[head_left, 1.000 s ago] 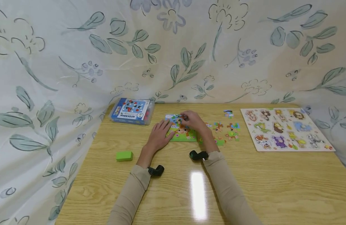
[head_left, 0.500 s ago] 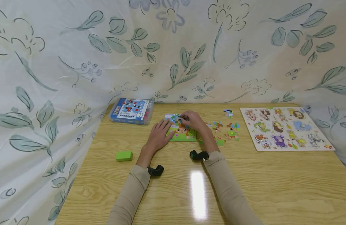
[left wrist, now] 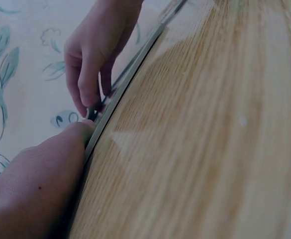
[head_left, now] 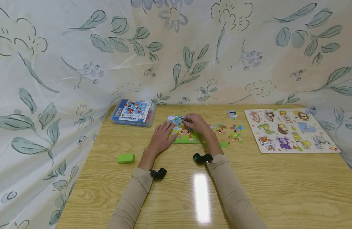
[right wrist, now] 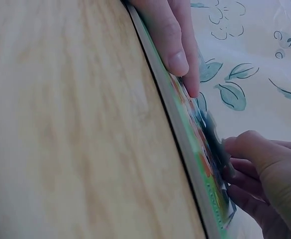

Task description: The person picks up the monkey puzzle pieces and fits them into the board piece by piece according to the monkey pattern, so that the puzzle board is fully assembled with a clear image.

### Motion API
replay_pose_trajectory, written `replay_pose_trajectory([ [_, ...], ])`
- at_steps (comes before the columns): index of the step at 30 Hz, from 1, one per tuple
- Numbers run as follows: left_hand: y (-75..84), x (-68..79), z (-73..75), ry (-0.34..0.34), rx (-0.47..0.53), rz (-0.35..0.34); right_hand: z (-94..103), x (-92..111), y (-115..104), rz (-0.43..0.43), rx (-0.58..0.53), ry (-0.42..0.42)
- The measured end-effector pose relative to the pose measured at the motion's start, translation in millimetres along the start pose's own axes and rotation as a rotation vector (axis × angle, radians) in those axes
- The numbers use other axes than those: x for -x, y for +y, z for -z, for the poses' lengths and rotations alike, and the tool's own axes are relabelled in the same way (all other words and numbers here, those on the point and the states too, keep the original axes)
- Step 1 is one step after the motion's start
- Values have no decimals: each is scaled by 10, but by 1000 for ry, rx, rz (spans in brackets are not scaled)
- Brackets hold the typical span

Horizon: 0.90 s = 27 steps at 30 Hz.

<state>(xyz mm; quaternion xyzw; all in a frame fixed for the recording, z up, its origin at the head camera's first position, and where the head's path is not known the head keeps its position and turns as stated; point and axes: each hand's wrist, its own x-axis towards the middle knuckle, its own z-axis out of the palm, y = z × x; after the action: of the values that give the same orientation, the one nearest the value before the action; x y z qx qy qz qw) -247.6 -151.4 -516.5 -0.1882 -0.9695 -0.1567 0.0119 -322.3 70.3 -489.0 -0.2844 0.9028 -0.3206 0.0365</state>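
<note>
Green puzzle board (head_left: 183, 139) touches outstretched left hand (head_left: 161, 139); right hand (head_left: 197, 123) pinches a dark piece (right wrist: 215, 141).

The puzzle board (head_left: 185, 135) is green, blue and brown.

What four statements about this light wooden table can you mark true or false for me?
1. The bare right hand pinches a small dark piece. True.
2. The green rectangular block touches the bare left hand. False: the block lies apart, to that hand's left.
3. The left hand touches the rectangular, colourful monkey puzzle. True.
4. The blue-labelled transparent plastic box lies right of the white rectangular animal board. False: the box lies to its left.
</note>
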Motion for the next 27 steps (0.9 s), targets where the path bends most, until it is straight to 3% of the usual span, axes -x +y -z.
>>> replay_pose_trajectory([
  [11,3,-15,36,-2,1,-1,17,-6,-18,73,136,-1],
  [27,7,-8,45,-16,1,5,-15,10,-1,110,160,8],
])
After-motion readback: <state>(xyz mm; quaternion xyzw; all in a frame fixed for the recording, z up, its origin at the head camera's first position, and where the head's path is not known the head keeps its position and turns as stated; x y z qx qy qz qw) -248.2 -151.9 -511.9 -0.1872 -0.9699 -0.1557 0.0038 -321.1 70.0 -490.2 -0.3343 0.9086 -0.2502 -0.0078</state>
